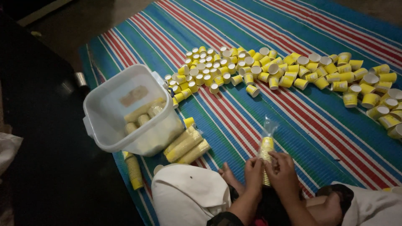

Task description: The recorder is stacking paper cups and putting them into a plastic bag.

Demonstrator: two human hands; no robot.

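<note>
Both hands [270, 171] — fingers [279, 158] round cup stack [266, 157]

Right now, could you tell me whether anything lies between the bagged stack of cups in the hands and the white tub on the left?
Both hands, left hand and right hand, hold the bagged stack of yellow cups. Between it and the white tub, a few bagged cup stacks lie on the striped mat, against the tub's near side.

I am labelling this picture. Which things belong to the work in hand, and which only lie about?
In use:
left hand
right hand
bagged stack of yellow cups
loose yellow cups
plastic tub
bagged stacks beside the tub

Lying about:
striped mat
metal cup
</note>
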